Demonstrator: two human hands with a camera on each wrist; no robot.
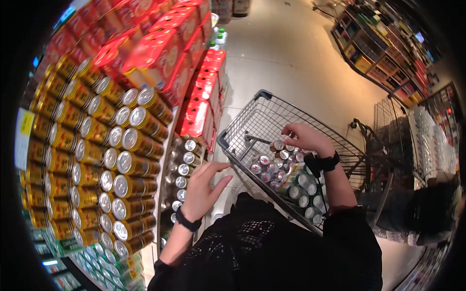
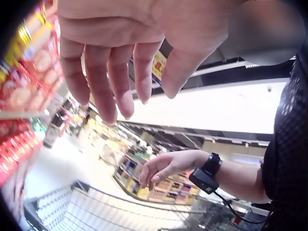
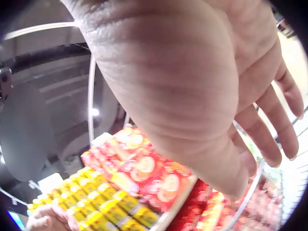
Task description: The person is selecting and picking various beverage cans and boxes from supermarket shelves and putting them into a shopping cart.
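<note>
My left hand [image 1: 203, 190] hangs in the air between the shelf and the cart, holding nothing, its fingers loosely bent. In the left wrist view its fingers [image 2: 103, 86] spread downward with bare palm showing. My right hand [image 1: 307, 137] is over the shopping cart [image 1: 291, 109], above a cluster of cans [image 1: 274, 169] in its basket. Fingers relaxed and empty, it shows from the palm side in the right wrist view. Beside those lie green-sided cans [image 1: 307, 191] under clear wrap. Left of my left hand stand stacked gold cans [image 1: 133, 162] with silver tops.
Red cartons [image 1: 160, 63] are piled beyond the gold cans, with more red boxes [image 1: 199, 109] on a lower level. Silver-topped cans [image 1: 182, 169] line a low shelf near my left hand. Green cans [image 1: 109, 264] sit at lower left. Across the aisle stands a display shelf [image 1: 374, 53].
</note>
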